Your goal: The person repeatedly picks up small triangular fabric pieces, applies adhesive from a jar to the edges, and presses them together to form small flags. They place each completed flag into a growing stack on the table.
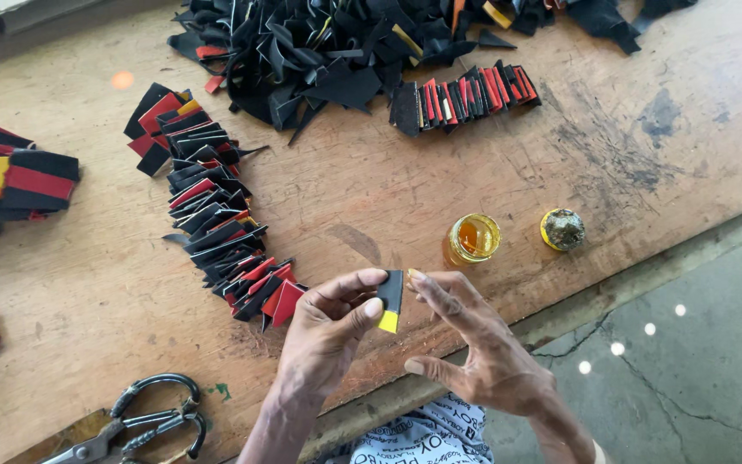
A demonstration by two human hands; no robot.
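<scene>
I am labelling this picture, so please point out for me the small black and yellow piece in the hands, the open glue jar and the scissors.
Black and yellow piece (390,302): head view, on its black middle.
Glue jar (471,238): head view, on the amber glue inside.
Scissors (149,421): head view, on the handle loops.

Glue jar (471,238) on table (371,189), lid (563,229) just right of it.

Bare forearms, no sleeves; white garment with black lettering (427,440) below.
</scene>
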